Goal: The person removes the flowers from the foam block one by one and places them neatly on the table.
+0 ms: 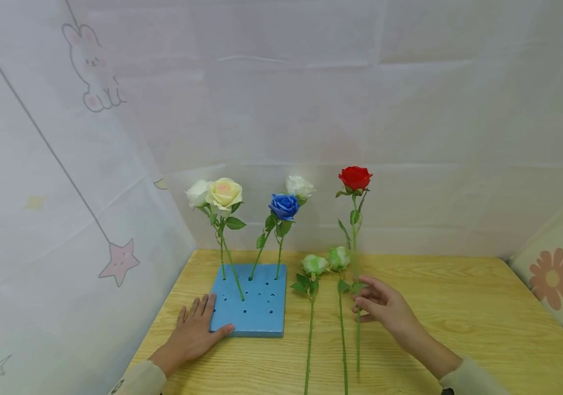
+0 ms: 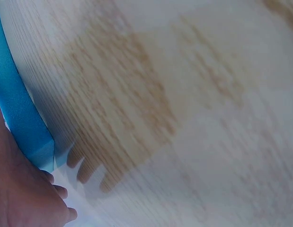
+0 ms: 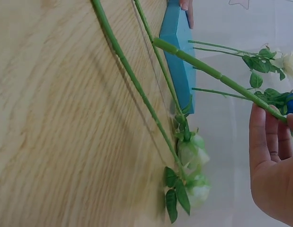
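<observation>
My right hand pinches the stem of a red rose, held nearly upright above the table. In the right wrist view the rose's green stem runs through the fingertips, its lower end hanging free. My left hand rests flat at the left edge of a blue board with holes, thumb on its top. Stuck in the board stand a cream rose, a blue rose and two white roses, one at the left and one behind the blue one.
Two pale green roses lie on the wooden table between board and right hand, one left and one right, stems toward me. A pale curtain hangs behind the table and along its sides.
</observation>
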Motion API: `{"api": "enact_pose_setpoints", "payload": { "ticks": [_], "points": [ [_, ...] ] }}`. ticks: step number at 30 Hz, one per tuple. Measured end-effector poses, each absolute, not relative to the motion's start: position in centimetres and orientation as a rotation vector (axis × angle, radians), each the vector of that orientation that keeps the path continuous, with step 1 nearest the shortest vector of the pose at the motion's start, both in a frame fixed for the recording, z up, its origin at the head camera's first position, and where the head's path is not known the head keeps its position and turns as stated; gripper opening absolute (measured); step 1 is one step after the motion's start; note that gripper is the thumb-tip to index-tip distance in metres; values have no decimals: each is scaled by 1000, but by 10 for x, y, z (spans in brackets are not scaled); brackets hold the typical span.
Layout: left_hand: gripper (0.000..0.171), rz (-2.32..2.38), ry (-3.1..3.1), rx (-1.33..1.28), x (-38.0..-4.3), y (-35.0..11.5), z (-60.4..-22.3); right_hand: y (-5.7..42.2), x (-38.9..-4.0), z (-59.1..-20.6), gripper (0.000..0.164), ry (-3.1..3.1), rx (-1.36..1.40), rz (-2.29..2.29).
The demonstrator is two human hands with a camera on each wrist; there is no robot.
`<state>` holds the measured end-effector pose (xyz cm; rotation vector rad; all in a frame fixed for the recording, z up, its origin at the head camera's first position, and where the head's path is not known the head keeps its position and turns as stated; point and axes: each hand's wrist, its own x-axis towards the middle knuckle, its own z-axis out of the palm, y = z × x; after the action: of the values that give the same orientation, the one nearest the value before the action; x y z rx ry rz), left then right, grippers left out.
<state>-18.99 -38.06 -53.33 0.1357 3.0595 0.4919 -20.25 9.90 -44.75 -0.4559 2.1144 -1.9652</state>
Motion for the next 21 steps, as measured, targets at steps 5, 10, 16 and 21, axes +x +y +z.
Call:
{"api": "enact_pose_setpoints", "payload": {
  "ticks": [5, 10, 16, 21],
  "points": [
    [107, 489, 3061, 136, -190, -381, -534, 108, -200, -452, 71, 2113, -394, -1940],
    [107, 481, 3057, 135, -191, -382, -534, 116, -198, -456, 72, 2099, -353, -1930],
    [107, 476, 3060, 135, -191, -382, -535, 124, -195, -462, 73, 2083, -340, -1912],
    [107, 476, 3065, 137, -190, -381, -534, 130, -194, -468, 72, 2075, -317, -1880]
  ]
}}
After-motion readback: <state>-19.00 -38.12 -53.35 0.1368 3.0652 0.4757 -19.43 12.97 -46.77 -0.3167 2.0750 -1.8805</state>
